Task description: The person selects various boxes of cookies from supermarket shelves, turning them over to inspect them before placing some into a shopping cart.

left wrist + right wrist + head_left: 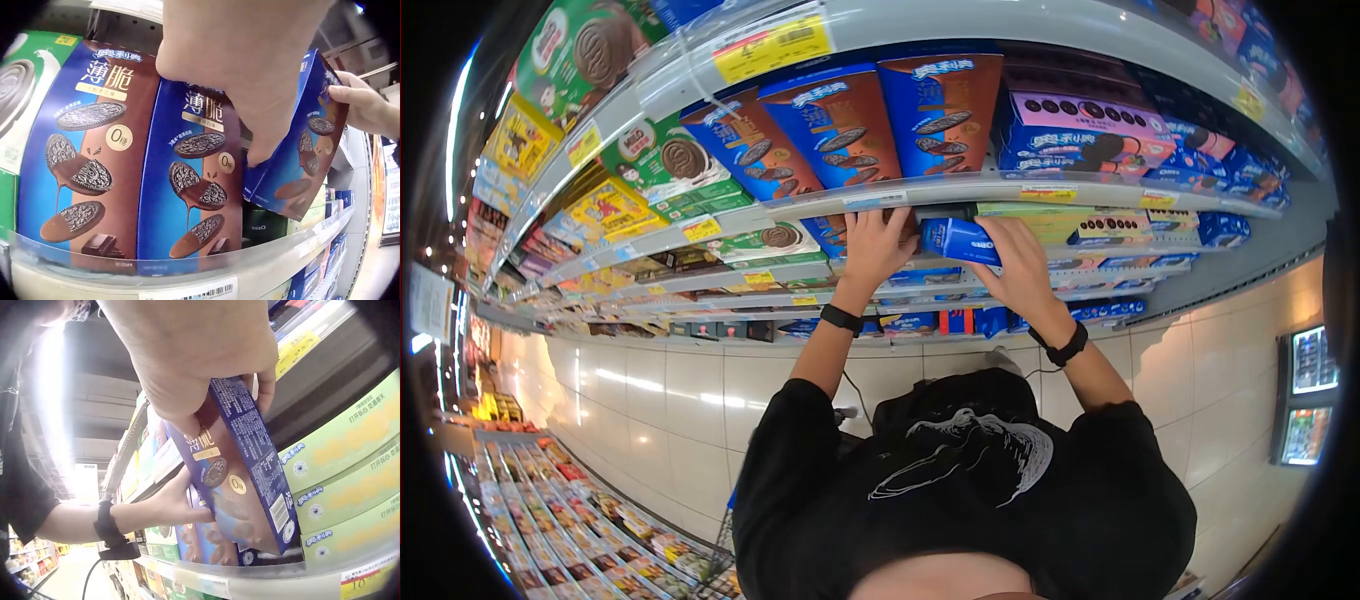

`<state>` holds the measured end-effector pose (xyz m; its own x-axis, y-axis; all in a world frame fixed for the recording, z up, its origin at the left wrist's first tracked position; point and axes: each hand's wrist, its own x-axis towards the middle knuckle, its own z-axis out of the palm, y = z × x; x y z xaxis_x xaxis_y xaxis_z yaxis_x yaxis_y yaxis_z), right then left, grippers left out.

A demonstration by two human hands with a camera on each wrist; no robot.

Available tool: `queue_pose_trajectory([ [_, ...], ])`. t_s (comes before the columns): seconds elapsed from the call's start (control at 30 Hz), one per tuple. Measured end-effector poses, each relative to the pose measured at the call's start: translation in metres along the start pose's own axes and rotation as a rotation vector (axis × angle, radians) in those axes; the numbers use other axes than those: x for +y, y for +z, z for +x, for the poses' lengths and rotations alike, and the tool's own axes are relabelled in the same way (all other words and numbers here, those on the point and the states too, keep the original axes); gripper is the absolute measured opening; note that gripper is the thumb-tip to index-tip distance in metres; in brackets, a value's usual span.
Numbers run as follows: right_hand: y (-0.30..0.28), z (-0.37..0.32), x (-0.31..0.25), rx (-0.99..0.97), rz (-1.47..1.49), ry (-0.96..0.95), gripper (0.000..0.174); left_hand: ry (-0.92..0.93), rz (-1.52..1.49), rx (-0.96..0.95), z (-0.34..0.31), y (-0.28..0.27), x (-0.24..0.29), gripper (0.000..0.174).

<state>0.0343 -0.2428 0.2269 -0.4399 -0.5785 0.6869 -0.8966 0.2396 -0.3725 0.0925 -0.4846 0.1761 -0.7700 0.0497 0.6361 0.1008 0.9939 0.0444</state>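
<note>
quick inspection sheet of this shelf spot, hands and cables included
surface: shelf with price labels along its edge
job's things: held box, tilted; two blue-brown boxes upright beside it
clutter: nothing seen
left hand: at the held box's left side, fingers extended
right hand: grips the held box near its top
cables: thin black cable hanging from the left wrist
surroundings: light green boxes stacked to the right; tiled floor below

We see a smooth, slightly glossy printed cardboard box [234, 472], clear glossy plastic edging [94, 257], smooth metal-looking grey shelf [960, 21], paper-looking price tag [775, 46], shiny tiled floor [640, 400], matt black cloth shirt [1110, 480], 2 matt dark wristbands [1067, 343]
</note>
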Motion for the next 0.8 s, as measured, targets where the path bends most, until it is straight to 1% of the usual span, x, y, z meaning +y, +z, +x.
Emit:
queue_pose_trajectory([
  [0.07,0.005,0.006,-0.002,0.007,-0.021,-0.003,0.057,-0.009,-0.027,0.031,-0.002,0.003,-0.005,0.079],
  [0.13,0.009,0.012,-0.005,0.008,-0.044,-0.012,0.058,0.009,-0.016,0.006,-0.002,-0.001,-0.005,0.082],
  [0.17,0.011,0.014,-0.006,-0.037,-0.064,-0.029,0.057,0.009,-0.001,-0.009,-0.002,-0.004,-0.004,0.085],
  [0.2,0.013,0.017,-0.006,-0.082,-0.084,-0.049,0.057,0.019,-0.003,-0.013,-0.002,-0.005,-0.004,0.085],
  [0.23,0.014,0.019,-0.005,-0.078,-0.085,-0.042,0.057,0.017,-0.004,-0.024,-0.002,-0.007,-0.004,0.085],
  [0.3,0.019,0.022,-0.001,-0.131,-0.084,-0.136,0.058,0.018,-0.005,-0.037,-0.003,-0.008,-0.005,0.086],
  [0.33,0.022,0.023,0.004,-0.131,-0.084,-0.134,0.058,0.026,0.003,-0.039,-0.003,-0.008,-0.006,0.086],
  [0.4,0.027,0.023,0.014,-0.190,-0.056,-0.103,0.061,0.031,0.009,-0.044,-0.004,-0.008,-0.007,0.086],
  [0.47,0.032,0.020,0.015,-0.164,-0.062,-0.102,0.061,0.051,-0.035,-0.042,-0.003,-0.009,-0.007,0.087],
  [0.5,0.034,0.020,0.016,-0.136,-0.069,-0.102,0.060,0.050,-0.036,-0.043,-0.002,-0.010,-0.005,0.087],
  [0.57,0.039,0.018,0.021,-0.137,-0.071,-0.083,0.058,0.071,-0.031,0.018,0.000,-0.012,-0.002,0.086],
  [0.63,0.042,0.019,0.025,-0.136,-0.072,-0.062,0.055,0.076,-0.009,0.023,-0.001,-0.011,-0.003,0.083],
  [0.7,0.043,0.024,0.030,-0.112,-0.249,-0.078,0.050,0.078,0.017,0.030,-0.002,-0.008,-0.005,0.081],
  [0.73,0.046,0.026,0.034,-0.113,-0.246,-0.077,0.050,0.072,0.012,0.032,-0.003,-0.005,-0.006,0.077],
  [0.77,0.048,0.028,0.040,-0.160,-0.237,-0.037,0.049,0.066,0.007,0.035,-0.004,-0.002,-0.007,0.073],
  [0.8,0.050,0.030,0.046,-0.206,-0.228,0.002,0.047,0.065,0.009,0.034,-0.004,-0.002,-0.007,0.073],
])
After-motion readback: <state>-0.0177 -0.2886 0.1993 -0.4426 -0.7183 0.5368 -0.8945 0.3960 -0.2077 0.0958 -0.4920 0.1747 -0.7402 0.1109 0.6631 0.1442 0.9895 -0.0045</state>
